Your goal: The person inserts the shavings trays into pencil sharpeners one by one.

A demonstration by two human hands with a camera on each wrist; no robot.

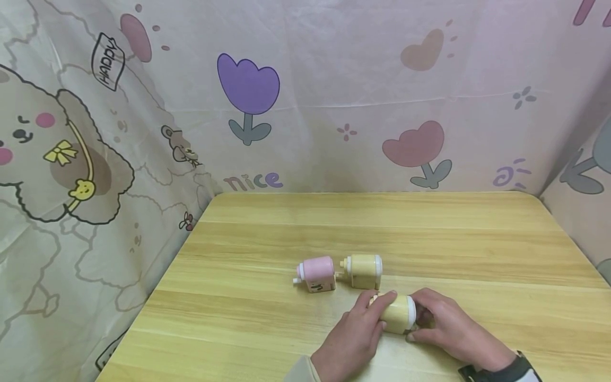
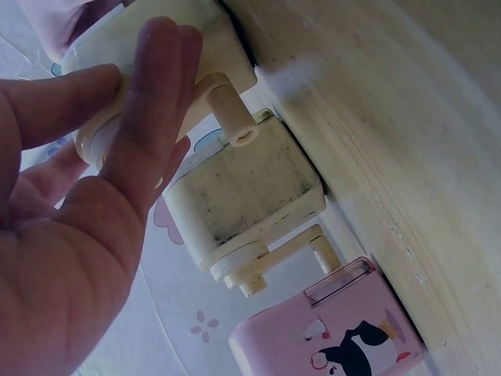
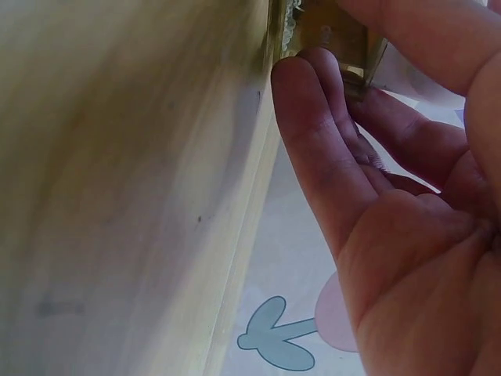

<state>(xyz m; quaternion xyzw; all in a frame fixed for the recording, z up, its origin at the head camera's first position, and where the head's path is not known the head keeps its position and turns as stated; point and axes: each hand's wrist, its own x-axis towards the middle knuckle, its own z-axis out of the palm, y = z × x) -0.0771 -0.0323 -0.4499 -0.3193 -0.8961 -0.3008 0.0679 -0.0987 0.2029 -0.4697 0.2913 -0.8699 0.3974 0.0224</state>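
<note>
A yellow crank pencil sharpener (image 1: 401,314) lies between both hands near the front of the table. My left hand (image 1: 350,337) grips its left end, fingers over the top; the left wrist view shows the crank handle (image 2: 233,116) beside the fingers. At the other end, my right hand (image 1: 451,328) holds the sharpener's white-rimmed end with thumb and fingers. In the right wrist view a brownish, see-through part (image 3: 333,31) shows at the fingertips; its details are unclear. Just behind stands a second yellow sharpener (image 1: 365,271), with a pink sharpener (image 1: 319,273) to its left.
Everything rests on a wood-grain table (image 1: 229,313). Printed cloth (image 1: 324,63) hangs along the table's back and sides. A dark band (image 1: 501,369) circles the right wrist.
</note>
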